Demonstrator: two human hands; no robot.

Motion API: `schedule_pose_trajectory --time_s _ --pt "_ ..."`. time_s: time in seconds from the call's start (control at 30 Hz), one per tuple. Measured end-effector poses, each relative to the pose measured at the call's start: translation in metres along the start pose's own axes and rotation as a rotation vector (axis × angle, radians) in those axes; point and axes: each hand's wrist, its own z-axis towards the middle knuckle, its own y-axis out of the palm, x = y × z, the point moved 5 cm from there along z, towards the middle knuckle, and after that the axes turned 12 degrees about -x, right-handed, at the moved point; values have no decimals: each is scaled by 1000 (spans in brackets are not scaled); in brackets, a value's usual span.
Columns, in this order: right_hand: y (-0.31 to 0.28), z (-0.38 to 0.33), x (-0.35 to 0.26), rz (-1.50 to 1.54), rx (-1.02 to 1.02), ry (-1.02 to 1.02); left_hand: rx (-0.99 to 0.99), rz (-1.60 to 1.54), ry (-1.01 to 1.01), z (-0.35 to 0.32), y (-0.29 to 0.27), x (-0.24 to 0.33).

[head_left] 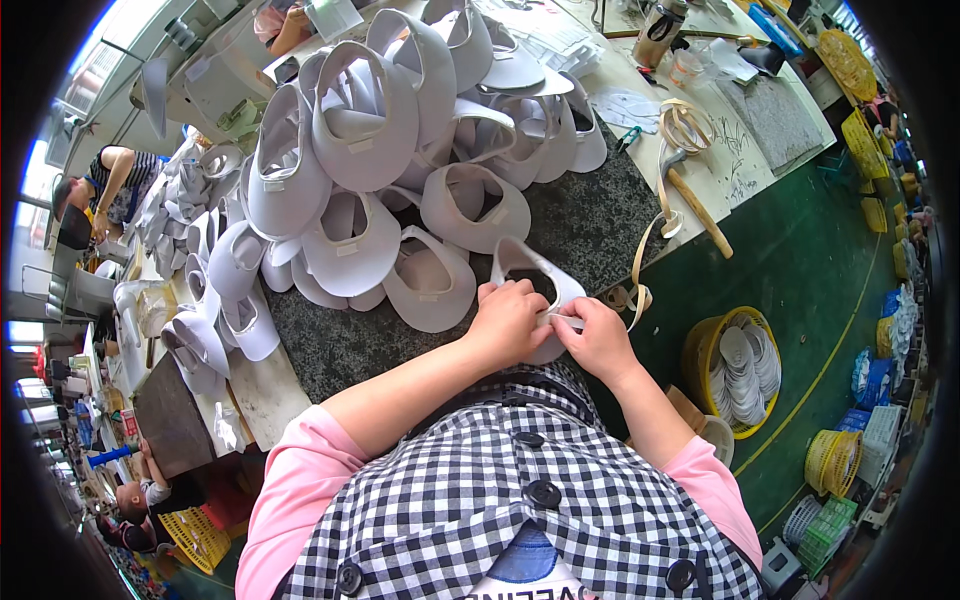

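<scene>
A single white shoe upper [566,284] is between my two hands at the near edge of the dark speckled work surface [335,345]. My left hand [508,318] is closed over its left side. With thumb and fingers pinched, my right hand [592,340] grips its edge near the opening. What lies under the fingertips is partly hidden. A narrow beige tape [640,262] hangs from the table down close to my right hand. Just beyond my hands, more white shoe uppers [430,290] form a large heap, each with a small pale tab at the opening.
A wooden-handled hammer [700,213] lies right of the heap, beside a coil of beige tape [686,126]. On the floor to the right stands a yellow basket [690,350] of white sole-shaped pieces. Farther left, another person [118,185] works by piled pieces. A bottle [660,32] stands at the back.
</scene>
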Motion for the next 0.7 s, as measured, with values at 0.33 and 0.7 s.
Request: schedule_pose_trajectory --time_s 0.33,0.7 --pt "-15 -3 -39 -7 43 -211 198 -202 -12 -20 -18 7" --pt "-59 5 -39 92 494 -250 549 346 -27 -69 -137 24"
